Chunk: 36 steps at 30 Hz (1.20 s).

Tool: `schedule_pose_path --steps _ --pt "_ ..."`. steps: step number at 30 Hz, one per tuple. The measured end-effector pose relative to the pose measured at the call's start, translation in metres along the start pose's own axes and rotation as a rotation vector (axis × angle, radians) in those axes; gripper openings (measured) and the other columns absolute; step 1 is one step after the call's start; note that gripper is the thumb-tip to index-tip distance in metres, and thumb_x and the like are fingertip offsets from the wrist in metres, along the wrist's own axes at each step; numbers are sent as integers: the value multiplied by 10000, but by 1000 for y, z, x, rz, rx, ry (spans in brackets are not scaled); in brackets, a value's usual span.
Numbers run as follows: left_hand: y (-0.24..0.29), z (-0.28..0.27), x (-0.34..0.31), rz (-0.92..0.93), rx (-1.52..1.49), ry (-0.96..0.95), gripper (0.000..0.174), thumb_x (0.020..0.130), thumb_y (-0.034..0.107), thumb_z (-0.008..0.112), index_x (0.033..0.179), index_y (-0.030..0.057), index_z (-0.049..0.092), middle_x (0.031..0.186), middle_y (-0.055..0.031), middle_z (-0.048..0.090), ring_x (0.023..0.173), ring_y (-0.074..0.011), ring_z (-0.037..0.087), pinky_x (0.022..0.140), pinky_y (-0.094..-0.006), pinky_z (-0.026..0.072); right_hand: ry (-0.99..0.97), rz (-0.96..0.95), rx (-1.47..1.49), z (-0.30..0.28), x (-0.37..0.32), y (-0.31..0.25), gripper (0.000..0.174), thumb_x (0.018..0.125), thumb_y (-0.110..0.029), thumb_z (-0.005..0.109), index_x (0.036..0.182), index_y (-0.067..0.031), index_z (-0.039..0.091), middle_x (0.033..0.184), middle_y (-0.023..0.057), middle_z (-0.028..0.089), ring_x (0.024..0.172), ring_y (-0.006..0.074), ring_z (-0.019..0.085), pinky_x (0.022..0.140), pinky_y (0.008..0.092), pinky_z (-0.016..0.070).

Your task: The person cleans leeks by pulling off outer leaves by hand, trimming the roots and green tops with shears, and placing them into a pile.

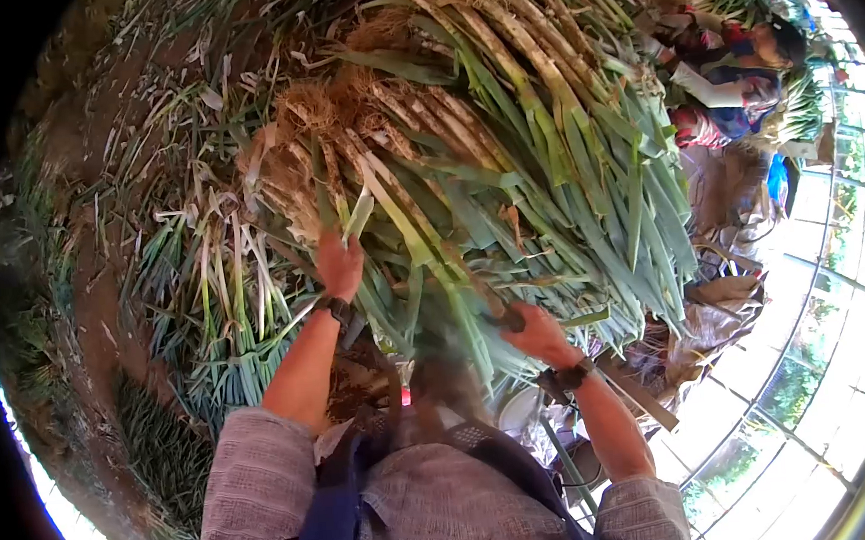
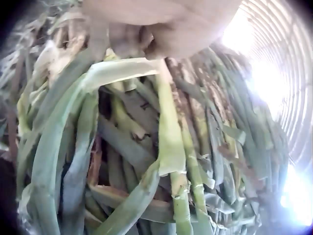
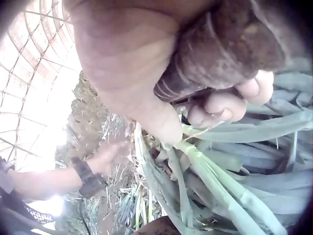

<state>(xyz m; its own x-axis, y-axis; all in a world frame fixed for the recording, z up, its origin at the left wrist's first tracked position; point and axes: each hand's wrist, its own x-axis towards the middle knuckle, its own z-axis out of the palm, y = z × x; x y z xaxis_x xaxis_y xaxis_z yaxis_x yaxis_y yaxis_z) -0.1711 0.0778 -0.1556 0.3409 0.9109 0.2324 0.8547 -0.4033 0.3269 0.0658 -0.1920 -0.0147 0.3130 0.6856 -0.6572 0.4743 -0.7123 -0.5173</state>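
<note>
In the head view my left hand (image 1: 340, 266) is over the root end of a leek pile (image 1: 588, 199). Its fingers pinch a pale leaf strip (image 1: 359, 213), which shows bent over below the hand (image 2: 168, 27) in the left wrist view. My right hand (image 1: 537, 335) is at the leafy side, curled round a dark brown, ridged, handle-like object (image 3: 220, 49). The right thumb (image 3: 164, 122) lies against a green leek stem (image 3: 205, 169). Whatever the handle leads to is hard to make out.
Smaller leeks (image 1: 238, 284) lie in a bunch on the littered ground to the left. Another person (image 1: 731, 89) sits at the upper right beside more leeks. Brown sacking (image 1: 721, 310) and a bright, gridded wall (image 1: 809, 344) are on the right.
</note>
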Motion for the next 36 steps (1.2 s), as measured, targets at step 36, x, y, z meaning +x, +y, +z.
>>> schedule_pose_path --steps 36 --pt "149 -89 -7 -310 -1166 -1072 289 865 175 672 1069 -22 615 961 -96 670 845 -179 656 731 -331 543 342 -233 -73 -53 -47 -60 340 809 -195 609 1143 -130 603 907 179 686 829 398 645 694 503 485"
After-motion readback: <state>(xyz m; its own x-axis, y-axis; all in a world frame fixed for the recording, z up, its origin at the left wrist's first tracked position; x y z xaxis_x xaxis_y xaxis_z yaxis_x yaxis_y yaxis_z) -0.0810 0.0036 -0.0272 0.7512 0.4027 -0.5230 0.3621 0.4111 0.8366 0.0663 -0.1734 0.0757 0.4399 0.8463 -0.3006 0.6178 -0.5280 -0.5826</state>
